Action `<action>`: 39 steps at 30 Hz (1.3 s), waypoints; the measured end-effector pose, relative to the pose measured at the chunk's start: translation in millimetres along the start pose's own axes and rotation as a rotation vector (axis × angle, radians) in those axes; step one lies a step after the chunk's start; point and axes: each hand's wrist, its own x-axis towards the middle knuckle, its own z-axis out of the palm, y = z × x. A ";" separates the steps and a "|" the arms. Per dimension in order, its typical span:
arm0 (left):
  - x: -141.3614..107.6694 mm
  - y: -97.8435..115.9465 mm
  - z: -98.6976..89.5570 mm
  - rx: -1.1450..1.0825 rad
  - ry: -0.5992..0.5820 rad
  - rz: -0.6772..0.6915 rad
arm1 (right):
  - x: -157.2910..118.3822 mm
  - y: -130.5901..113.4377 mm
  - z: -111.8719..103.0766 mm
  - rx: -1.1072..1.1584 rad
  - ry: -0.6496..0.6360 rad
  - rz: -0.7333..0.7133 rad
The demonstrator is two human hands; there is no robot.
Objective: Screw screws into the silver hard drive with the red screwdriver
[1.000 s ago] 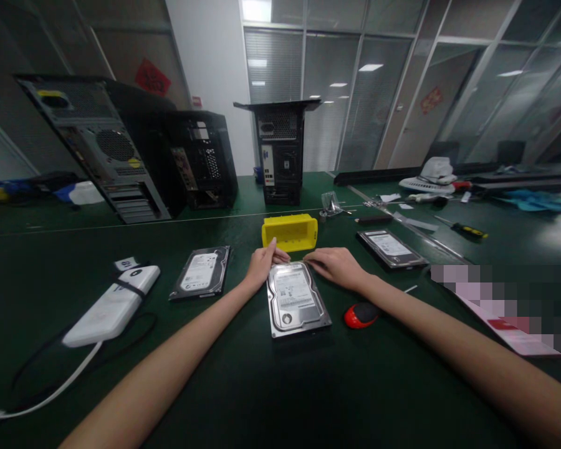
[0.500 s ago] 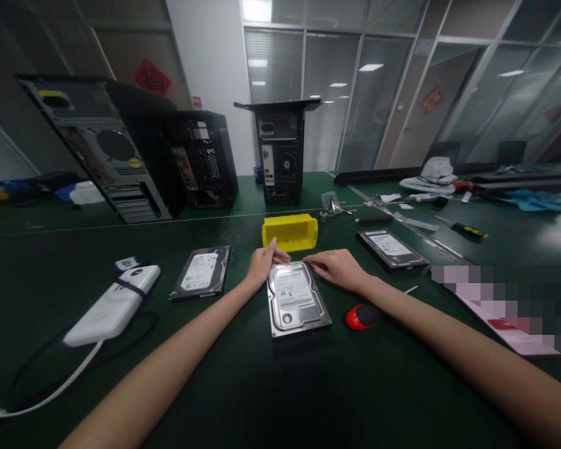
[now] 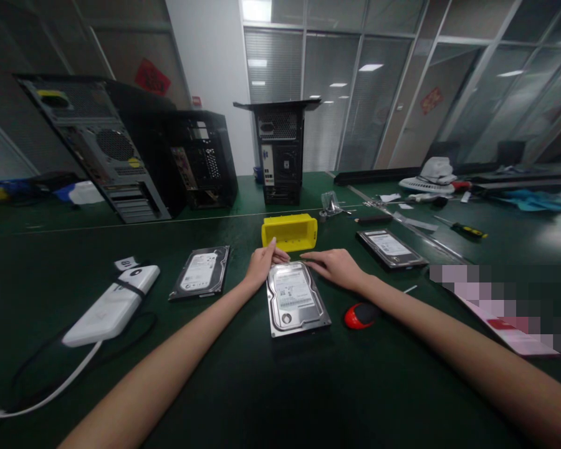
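A silver hard drive lies flat on the green table, its label facing up. At its far left corner rests my left hand, with the thumb raised and the fingers stretched along the far edge. My right hand is by the far right corner. Its index finger points left past the drive's far edge, apart from the thumb, and nothing shows between them. Just beyond both hands a yellow plastic bin lies with its opening towards me. The fingertips at the far edge are partly hard to make out.
Other hard drives lie left and right. A red and black mouse-like object sits near my right forearm. A white power strip with cable is at left, a screwdriver at right. Computer cases stand behind.
My right index finger has lifted and straightened slightly to the left, opening a gap from the thumb. My left hand and the hard drive have stayed in place.
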 end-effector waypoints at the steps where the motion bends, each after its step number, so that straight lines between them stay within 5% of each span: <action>1: 0.1 -0.2 -0.1 0.002 0.002 -0.002 | 1.0 0.8 0.9 0.022 -0.005 0.005; 10: -0.7 2.3 -0.1 -0.004 -0.005 -0.005 | 5.3 9.4 5.3 0.202 -0.003 0.016; 39: -1.4 2.2 0.1 0.001 -0.008 -0.014 | 2.8 4.5 -1.3 0.234 -0.022 0.037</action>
